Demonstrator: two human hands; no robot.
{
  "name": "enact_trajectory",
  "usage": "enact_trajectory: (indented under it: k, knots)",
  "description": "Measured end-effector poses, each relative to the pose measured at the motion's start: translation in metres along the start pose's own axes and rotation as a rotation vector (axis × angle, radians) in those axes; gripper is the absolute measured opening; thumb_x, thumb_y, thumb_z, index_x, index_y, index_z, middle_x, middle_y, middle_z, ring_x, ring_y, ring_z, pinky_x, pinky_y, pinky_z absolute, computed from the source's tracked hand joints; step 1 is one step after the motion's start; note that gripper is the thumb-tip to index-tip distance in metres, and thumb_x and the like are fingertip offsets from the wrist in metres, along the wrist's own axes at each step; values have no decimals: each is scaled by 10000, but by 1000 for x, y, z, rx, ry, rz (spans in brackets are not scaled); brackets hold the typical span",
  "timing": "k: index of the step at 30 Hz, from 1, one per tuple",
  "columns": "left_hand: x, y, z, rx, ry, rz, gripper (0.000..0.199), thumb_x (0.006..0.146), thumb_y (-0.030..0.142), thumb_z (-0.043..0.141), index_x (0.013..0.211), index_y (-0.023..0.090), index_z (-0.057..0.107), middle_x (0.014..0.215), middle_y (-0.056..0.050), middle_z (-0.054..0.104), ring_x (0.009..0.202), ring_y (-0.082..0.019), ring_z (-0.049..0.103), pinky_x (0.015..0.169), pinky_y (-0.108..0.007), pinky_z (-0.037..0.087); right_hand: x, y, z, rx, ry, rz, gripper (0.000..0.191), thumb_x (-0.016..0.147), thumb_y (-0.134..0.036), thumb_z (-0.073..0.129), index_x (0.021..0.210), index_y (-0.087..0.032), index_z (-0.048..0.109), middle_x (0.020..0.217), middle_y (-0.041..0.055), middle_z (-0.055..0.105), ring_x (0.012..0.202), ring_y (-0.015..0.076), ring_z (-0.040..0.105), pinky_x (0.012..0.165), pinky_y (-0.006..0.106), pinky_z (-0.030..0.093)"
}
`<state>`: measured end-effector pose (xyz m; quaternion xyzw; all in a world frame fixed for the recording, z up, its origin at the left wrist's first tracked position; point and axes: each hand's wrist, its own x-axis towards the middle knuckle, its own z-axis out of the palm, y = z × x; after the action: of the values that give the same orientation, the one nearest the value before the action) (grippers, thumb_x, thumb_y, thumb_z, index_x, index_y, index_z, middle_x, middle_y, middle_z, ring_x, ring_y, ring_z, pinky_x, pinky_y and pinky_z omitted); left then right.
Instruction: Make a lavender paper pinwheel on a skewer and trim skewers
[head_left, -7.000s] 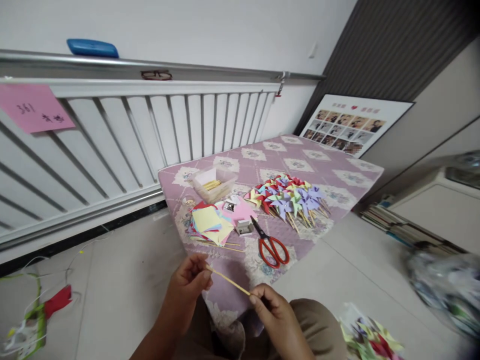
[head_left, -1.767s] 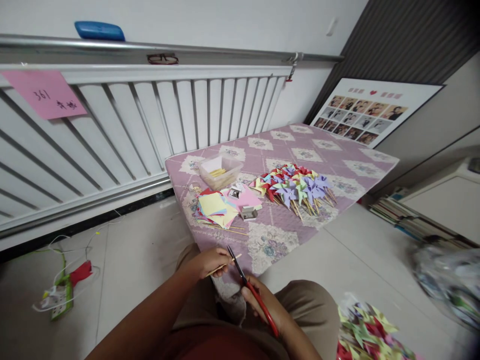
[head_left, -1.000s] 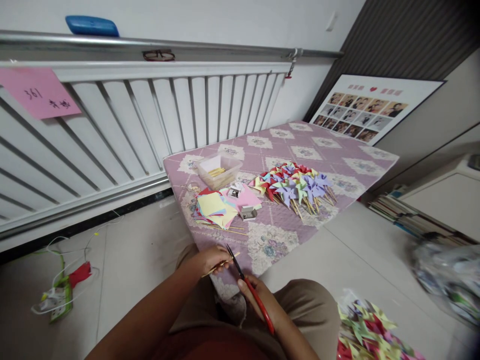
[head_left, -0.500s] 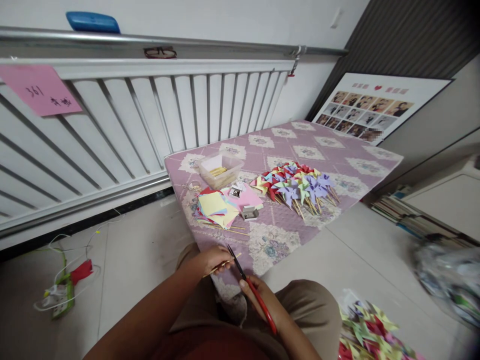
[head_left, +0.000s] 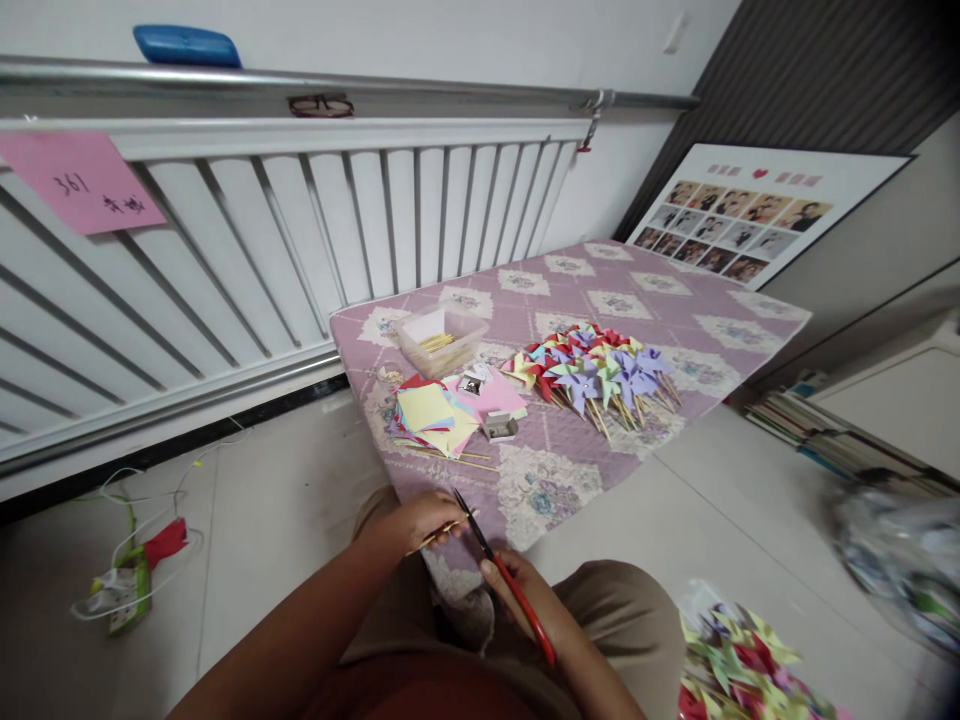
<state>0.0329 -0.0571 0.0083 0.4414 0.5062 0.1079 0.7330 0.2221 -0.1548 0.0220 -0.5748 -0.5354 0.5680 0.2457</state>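
My left hand (head_left: 433,520) is closed around a thin wooden stick (head_left: 421,545) above the near edge of the bed. In my right hand (head_left: 517,580) is a pair of red-handled pliers (head_left: 480,535) with long, narrow dark jaws. Those jaws point up and away, crossing the stick's end by my left fingertips; whether they grip it I cannot tell. Beyond my hands lie stacked coloured paper squares (head_left: 426,408), a small open grey box (head_left: 500,427) and a few loose sticks (head_left: 469,460). A heap of paper pinwheels (head_left: 589,375) on sticks rests to the right.
A clear plastic box (head_left: 442,350) holding sticks stands on the floral-covered bed (head_left: 544,490). Behind runs a white radiator (head_left: 420,215). More pinwheels (head_left: 742,655) are low at the right. A power strip (head_left: 131,590) with cables lies on the floor at left.
The dark jaws have moved slightly onto the stick's end, and less of the stick shows past them. Both hands keep almost the same place and the same grip.
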Motion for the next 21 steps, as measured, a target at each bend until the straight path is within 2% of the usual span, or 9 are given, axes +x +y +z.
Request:
enact_trajectory:
  k: [7,12,16,21]
  knots:
    - [2,-6,-1,-40,-11,24,134,689,309,635,689,180,597,576,40,528,422,-77,353,414,-222,220,1,6,3,90,-41,83,623,700,-848,546,699,-232,452,525,-84,352,432,76,295,393,220,225]
    - [1,-10,-3,-82,-18,47,220,696,373,705,766,185,614,648,19,576,442,-88,391,447,-241,264,-2,3,2,184,-33,171,678,651,-896,538,795,-240,453,537,-99,383,387,59,296,341,197,239]
    - [-2,-9,-4,-109,-11,40,232,712,384,702,801,190,612,669,11,583,441,-91,396,459,-253,284,-1,6,-3,217,3,143,660,676,-877,546,796,-234,455,535,-100,393,381,52,317,337,182,260]
    - [-1,-12,-1,-92,46,44,201,739,370,651,799,194,574,656,20,557,441,-90,397,457,-244,293,-2,22,-10,278,100,109,612,716,-822,572,831,-227,486,562,-101,411,365,45,330,331,181,282]
